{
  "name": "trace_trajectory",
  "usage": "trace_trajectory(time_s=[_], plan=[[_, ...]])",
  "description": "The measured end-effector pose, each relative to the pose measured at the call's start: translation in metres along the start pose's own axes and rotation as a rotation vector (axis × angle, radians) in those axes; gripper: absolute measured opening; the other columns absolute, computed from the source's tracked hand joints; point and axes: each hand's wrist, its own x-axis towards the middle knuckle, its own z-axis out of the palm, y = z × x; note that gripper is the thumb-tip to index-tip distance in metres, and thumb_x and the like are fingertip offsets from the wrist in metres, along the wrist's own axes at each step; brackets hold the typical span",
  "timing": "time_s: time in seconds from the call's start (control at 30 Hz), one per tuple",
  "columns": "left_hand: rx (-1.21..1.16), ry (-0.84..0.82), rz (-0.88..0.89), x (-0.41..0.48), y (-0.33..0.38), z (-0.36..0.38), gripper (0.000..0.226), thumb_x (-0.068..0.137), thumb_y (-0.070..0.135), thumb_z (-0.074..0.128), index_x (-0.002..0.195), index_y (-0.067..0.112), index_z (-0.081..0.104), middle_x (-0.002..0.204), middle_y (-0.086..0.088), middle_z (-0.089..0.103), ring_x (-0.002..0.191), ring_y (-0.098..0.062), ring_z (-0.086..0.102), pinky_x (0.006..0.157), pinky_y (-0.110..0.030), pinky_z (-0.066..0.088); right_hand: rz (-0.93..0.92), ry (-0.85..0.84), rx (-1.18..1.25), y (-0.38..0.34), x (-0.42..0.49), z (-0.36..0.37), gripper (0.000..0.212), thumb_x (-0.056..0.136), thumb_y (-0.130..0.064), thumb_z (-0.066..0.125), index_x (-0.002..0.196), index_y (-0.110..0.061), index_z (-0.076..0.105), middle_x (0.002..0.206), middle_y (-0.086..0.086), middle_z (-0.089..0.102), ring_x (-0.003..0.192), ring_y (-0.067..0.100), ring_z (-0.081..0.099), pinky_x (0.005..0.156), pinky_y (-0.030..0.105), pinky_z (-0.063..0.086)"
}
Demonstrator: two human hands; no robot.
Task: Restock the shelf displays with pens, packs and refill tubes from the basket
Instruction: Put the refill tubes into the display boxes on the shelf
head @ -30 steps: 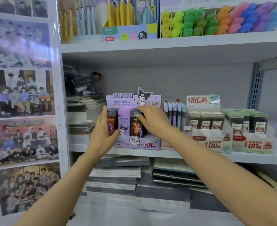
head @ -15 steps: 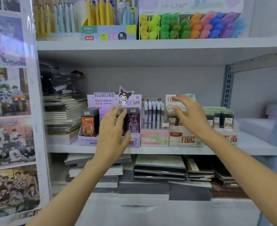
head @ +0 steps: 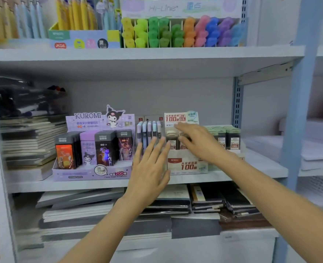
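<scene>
On the middle shelf (head: 261,168) stands a purple Kuromi display box (head: 92,173) holding black and purple refill packs (head: 104,149). Right of it is a small display of pastel pens (head: 147,130), then a white and red display (head: 187,165) of lead refill tubes (head: 171,141), then green-capped tubes (head: 231,137). My left hand (head: 149,168) is flat with fingers spread in front of the pen display. My right hand (head: 196,141) reaches over the white and red display, fingers stretched, holding nothing. The basket is out of view.
Stacked notebooks (head: 29,141) fill the left of the middle shelf and the shelf below (head: 176,205). The top shelf carries coloured highlighters (head: 179,33) and yellow and blue pens (head: 77,14). A blue-grey upright post (head: 299,111) bounds the shelf on the right.
Both hands left the Kuromi box and moved right: the left hand now sits before the pen display, the right over the white and red tube display. The view shifted right too.
</scene>
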Motion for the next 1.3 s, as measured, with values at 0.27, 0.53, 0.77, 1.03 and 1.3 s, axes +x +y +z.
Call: trace_trajectory(time_s=[0.27, 0.53, 0.77, 1.03, 1.3], plan=[[0.025, -0.040, -0.047, 0.002, 0.008, -0.003, 0.065, 0.097, 0.041, 0.043, 0.155, 0.026, 0.017, 0.163, -0.003, 0.010, 0.150, -0.022, 0.000, 0.120, -0.049, -0.008, -0.019, -0.001, 0.092, 0.007, -0.006, -0.007, 0.044, 0.100, -0.037, 0.044, 0.142, -0.026, 0.044, 0.146, -0.004, 0.046, 0.136, 0.013, 0.039, 0.113, 0.038, 0.030], [-0.061, -0.024, -0.016, 0.022, 0.043, 0.005, 0.066, 0.099, 0.045, 0.031, 0.155, 0.022, 0.005, 0.163, 0.001, 0.000, 0.149, -0.016, -0.010, 0.119, -0.041, -0.015, 0.389, 0.277, 0.287, 0.090, -0.060, -0.052, 0.045, 0.104, -0.026, 0.037, 0.147, -0.013, 0.037, 0.152, 0.006, 0.038, 0.141, 0.021, 0.033, 0.116, 0.038, 0.026], [-0.092, -0.009, -0.036, 0.050, 0.073, 0.016, 0.068, 0.100, 0.049, 0.025, 0.155, 0.020, -0.003, 0.163, 0.003, -0.003, 0.149, -0.013, -0.012, 0.118, -0.039, -0.017, 0.343, 0.110, 0.298, 0.098, -0.059, -0.047, 0.048, 0.103, -0.033, 0.039, 0.146, -0.014, 0.038, 0.149, 0.006, 0.042, 0.136, 0.022, 0.040, 0.112, 0.045, 0.035], [-0.159, -0.041, -0.039, 0.075, 0.088, 0.023, 0.069, 0.100, 0.049, 0.027, 0.155, 0.018, 0.002, 0.163, 0.001, 0.005, 0.150, -0.013, -0.003, 0.121, -0.040, -0.010, 0.329, 0.026, 0.302, 0.107, -0.040, -0.053, 0.051, 0.102, -0.038, 0.039, 0.148, -0.017, 0.034, 0.152, 0.003, 0.039, 0.137, 0.019, 0.039, 0.111, 0.036, 0.033], [-0.166, -0.016, -0.033, 0.074, 0.090, 0.022, 0.069, 0.099, 0.049, 0.027, 0.156, 0.018, 0.004, 0.163, 0.000, 0.012, 0.150, -0.015, -0.002, 0.119, -0.039, -0.011, 0.212, 0.061, 0.204, 0.108, -0.037, -0.054, 0.047, 0.100, -0.041, 0.041, 0.144, -0.025, 0.041, 0.155, -0.001, 0.032, 0.143, 0.016, 0.027, 0.117, 0.043, 0.024]])
